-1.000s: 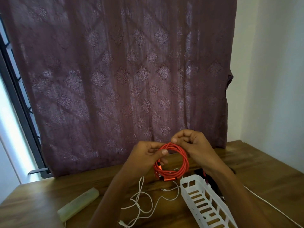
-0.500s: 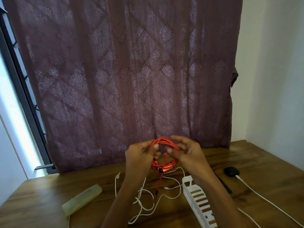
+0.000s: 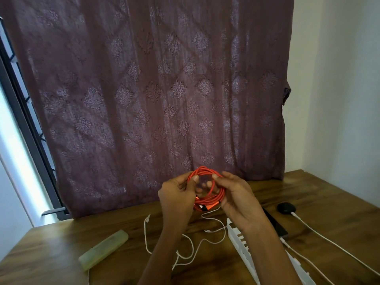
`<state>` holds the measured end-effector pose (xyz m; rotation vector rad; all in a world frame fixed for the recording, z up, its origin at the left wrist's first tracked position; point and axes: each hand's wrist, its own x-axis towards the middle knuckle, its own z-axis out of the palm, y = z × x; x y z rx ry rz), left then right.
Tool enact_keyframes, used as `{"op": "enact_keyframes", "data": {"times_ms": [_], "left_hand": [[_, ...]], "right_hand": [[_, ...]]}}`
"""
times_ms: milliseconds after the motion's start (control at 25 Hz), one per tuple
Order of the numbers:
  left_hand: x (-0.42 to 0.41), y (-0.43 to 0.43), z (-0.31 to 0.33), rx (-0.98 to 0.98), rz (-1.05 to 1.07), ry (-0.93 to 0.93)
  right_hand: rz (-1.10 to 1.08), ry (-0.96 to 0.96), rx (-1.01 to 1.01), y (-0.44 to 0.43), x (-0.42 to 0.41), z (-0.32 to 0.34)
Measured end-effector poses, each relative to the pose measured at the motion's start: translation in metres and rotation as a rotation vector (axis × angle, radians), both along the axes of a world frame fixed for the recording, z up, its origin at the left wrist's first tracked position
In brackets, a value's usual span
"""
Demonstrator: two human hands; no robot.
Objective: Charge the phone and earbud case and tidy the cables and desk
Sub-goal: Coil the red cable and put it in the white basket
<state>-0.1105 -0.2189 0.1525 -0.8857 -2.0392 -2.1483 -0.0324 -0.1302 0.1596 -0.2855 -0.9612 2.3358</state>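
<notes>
Both hands are up over the surface (image 3: 329,194): left hand (image 3: 176,195) and right hand (image 3: 233,195) each pinch the red cable (image 3: 207,202), thumbs on top of the loop, fingers curled through it. It's wound into a tidy coil and held in the air, plugs hanging at six o'clock, so it looks bundled but not yet put away. At five o'clock the white slotted basket (image 3: 242,243) waits, likely its home. At four o'clock lies the dark phone (image 3: 275,225), at three the black earbud case (image 3: 286,208). White leads (image 3: 320,235) reach both, so charging looks set up, though I can't tell if they're seated. Left, I'd say: the loose white cable (image 3: 145,233) sprawled at seven and the pale green case (image 3: 103,248) at eight.
</notes>
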Motion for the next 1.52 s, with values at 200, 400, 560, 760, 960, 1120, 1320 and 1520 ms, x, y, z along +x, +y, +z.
{"op": "enact_keyframes", "data": {"times_ms": [200,400,560,760,960,1120,1320,1520], "left_hand": [[0.006,0.006,0.002,0.083,0.054,-0.052],[0.014,0.01,0.004,0.17,0.099,-0.053],[0.013,0.011,-0.003,0.131,0.114,-0.029],[0.015,0.007,-0.006,0.053,0.117,0.134],[0.015,0.003,-0.007,0.054,0.127,0.242],[0.014,0.002,-0.006,0.0,-0.089,0.012],[0.013,0.0,0.009,-0.28,-0.248,0.362],[0.015,0.003,0.014,-0.348,-0.307,0.384]], "right_hand": [[-0.362,-0.231,0.44,-0.006,0.01,-0.002],[-0.469,-0.389,0.799,-0.016,0.015,-0.003],[-0.419,-0.374,0.632,-0.014,0.017,-0.003],[-0.42,-0.361,0.489,-0.002,0.027,0.001],[-0.321,-0.318,0.526,0.007,0.039,0.0],[-0.417,-0.331,0.768,0.015,0.041,-0.003],[-0.478,-0.388,1.012,0.022,0.04,0.0],[-0.38,-0.289,1.078,0.02,0.039,0.013]]}}
